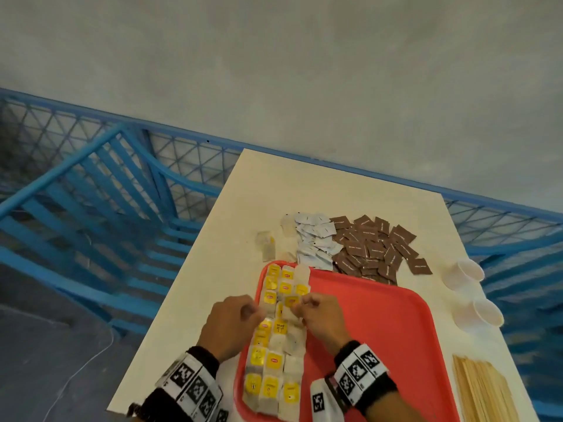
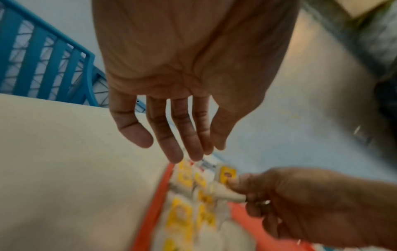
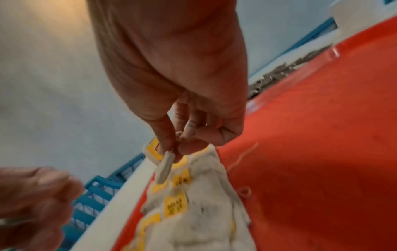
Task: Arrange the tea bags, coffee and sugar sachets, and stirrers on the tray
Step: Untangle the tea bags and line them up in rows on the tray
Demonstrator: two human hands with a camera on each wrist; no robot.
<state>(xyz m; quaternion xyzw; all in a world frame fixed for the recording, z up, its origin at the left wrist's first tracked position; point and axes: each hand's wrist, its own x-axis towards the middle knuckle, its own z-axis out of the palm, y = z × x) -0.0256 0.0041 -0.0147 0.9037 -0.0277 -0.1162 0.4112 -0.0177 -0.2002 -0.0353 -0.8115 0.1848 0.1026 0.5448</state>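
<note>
A red tray [image 1: 380,330] lies on the cream table [image 1: 213,269]. Yellow-tagged tea bags [image 1: 274,360] lie in three rows along the tray's left side. My right hand [image 1: 297,304] pinches one tea bag [image 3: 164,167] between thumb and fingers just above the rows' middle. My left hand [image 2: 184,152] hovers over the tray's left rim with relaxed, nearly straight fingers, holding nothing. Behind the tray lie a pile of white sugar sachets [image 1: 315,239], a pile of brown coffee sachets [image 1: 374,245] and a few loose tea bags [image 1: 266,245]. Wooden stirrers [image 1: 484,391] lie right of the tray.
Two white paper cups [image 1: 463,274] lie on their sides near the table's right edge. A blue metal railing [image 1: 91,193] runs along the table's left and far sides. The tray's right half [image 3: 322,135] holds only a loose string.
</note>
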